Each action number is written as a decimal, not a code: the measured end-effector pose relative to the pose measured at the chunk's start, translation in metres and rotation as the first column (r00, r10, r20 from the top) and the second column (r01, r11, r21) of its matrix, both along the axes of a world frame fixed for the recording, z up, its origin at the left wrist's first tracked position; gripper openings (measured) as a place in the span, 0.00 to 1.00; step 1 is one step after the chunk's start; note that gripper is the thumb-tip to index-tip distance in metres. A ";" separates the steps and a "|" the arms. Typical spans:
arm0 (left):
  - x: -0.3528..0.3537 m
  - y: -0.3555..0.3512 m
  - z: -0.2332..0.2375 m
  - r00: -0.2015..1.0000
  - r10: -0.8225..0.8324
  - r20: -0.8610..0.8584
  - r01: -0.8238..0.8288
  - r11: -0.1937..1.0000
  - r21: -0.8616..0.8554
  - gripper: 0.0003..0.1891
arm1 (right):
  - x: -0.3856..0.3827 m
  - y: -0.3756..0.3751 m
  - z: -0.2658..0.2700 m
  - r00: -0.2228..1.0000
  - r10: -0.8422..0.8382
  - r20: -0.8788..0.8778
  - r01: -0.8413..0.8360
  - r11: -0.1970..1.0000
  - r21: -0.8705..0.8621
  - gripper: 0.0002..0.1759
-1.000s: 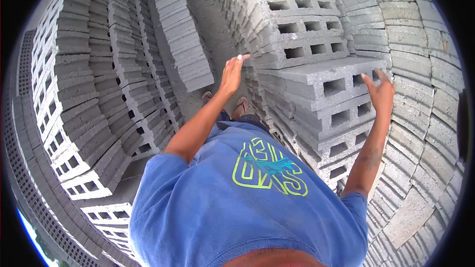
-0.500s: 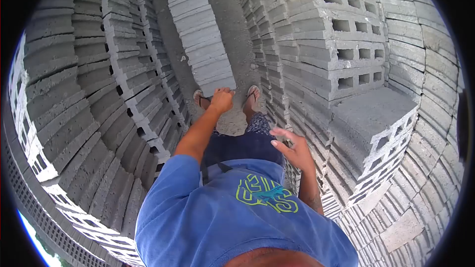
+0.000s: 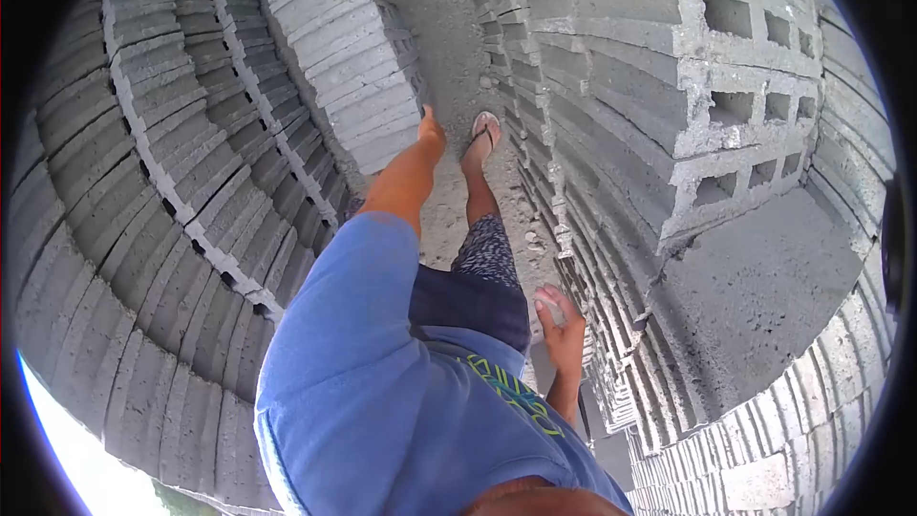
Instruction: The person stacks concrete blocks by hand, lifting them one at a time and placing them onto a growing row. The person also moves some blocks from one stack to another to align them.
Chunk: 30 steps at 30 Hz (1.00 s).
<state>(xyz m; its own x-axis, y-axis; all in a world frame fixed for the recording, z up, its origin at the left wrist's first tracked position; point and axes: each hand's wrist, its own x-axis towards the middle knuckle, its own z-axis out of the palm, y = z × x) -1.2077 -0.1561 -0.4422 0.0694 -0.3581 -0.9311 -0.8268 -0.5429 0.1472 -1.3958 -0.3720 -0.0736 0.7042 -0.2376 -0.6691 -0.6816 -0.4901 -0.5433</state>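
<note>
My left hand (image 3: 430, 128) swings forward at the end of a straight arm, over the sandy path (image 3: 447, 29), holding nothing. My right hand (image 3: 562, 321) hangs by my hip with loosely curled fingers, empty, close to the edge of the tall stack of grey hollow concrete blocks (image 3: 659, 67) on my right. The flat top of a lower block (image 3: 764, 287) lies just right of that hand. One foot in a flip-flop (image 3: 485, 128) is stepping ahead on the path.
Rows of stacked grey blocks (image 3: 191, 172) wall in the left side. Another stack (image 3: 349, 48) stands ahead on the left. The path between the stacks is narrow, with small stones on it. My blue shirt (image 3: 382, 392) fills the lower view.
Both hands have left the block on the right-hand stack and dropped to my sides. My body has turned left along the path; the left arm swings forward, the right hand sinks lower.
</note>
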 end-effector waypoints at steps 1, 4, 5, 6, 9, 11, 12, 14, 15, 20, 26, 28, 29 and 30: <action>-0.019 0.007 -0.009 1.000 0.026 -0.016 -0.025 0.999 0.033 0.29 | 0.004 0.002 0.003 0.998 -0.049 -0.034 0.050 0.999 0.021 0.18; -0.038 0.036 0.004 0.999 0.007 0.041 -0.009 0.999 0.046 0.30 | 0.020 0.007 -0.003 1.000 0.012 0.017 -0.012 1.000 -0.006 0.17; -0.045 0.053 0.037 0.991 0.007 0.136 -0.005 1.000 -0.017 0.26 | 0.021 0.010 -0.017 0.989 -0.150 -0.013 0.150 0.984 0.092 0.18; -0.050 0.071 0.064 0.971 0.003 0.237 0.016 0.997 -0.078 0.23 | 0.026 0.017 -0.036 0.987 -0.160 0.024 0.156 0.979 0.130 0.19; -0.055 0.108 0.133 0.960 0.221 0.172 -0.160 0.936 -0.315 0.22 | 0.067 0.049 -0.073 0.989 0.051 0.140 -0.068 0.990 0.127 0.26; -0.059 0.120 0.198 0.950 0.253 0.183 -0.156 0.893 -0.423 0.22 | 0.091 0.069 -0.111 0.968 0.202 0.149 -0.202 0.979 -0.019 0.31; -0.062 0.124 0.236 0.945 0.282 0.164 -0.157 0.833 -0.530 0.22 | 0.107 0.080 -0.125 0.954 0.237 0.184 -0.230 0.971 -0.059 0.35; -0.052 0.128 0.327 0.962 0.258 0.095 -0.173 0.836 -0.521 0.28 | 0.121 0.097 -0.119 0.934 0.285 0.215 -0.270 0.958 -0.094 0.39; -0.048 0.130 0.372 0.976 0.215 0.018 -0.175 0.838 -0.517 0.35 | 0.126 0.103 -0.102 0.905 0.405 0.130 -0.390 0.912 -0.128 0.42; -0.043 0.151 0.544 0.973 0.229 -0.031 -0.206 0.795 -0.570 0.33 | 0.137 0.134 -0.029 0.718 0.695 0.047 -0.689 0.718 -0.100 0.51; -0.044 0.134 0.636 0.980 0.192 0.056 -0.144 0.869 -0.474 0.25 | 0.138 0.171 -0.027 0.885 0.463 0.034 -0.424 0.776 0.468 0.27; -0.052 0.147 0.656 0.971 0.173 0.168 -0.060 0.848 -0.527 0.29 | 0.154 0.169 0.013 0.862 0.469 0.194 -0.507 0.777 0.374 0.27; -0.052 0.149 0.673 0.954 0.225 0.199 -0.085 0.838 -0.539 0.31 | 0.163 0.166 0.036 0.848 0.424 0.318 -0.510 0.817 0.270 0.27; -0.056 0.148 0.695 0.938 0.275 0.213 -0.118 0.829 -0.547 0.33 | 0.169 0.161 0.061 0.820 0.387 0.421 -0.490 0.855 0.169 0.27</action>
<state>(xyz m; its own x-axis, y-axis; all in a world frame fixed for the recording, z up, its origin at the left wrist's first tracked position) -1.2636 -0.0079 0.2528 0.4117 -0.7320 -0.5428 -0.7592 -0.6050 0.2400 -1.2266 -0.2106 -0.0123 0.8911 0.3002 -0.3402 -0.1590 -0.4957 -0.8538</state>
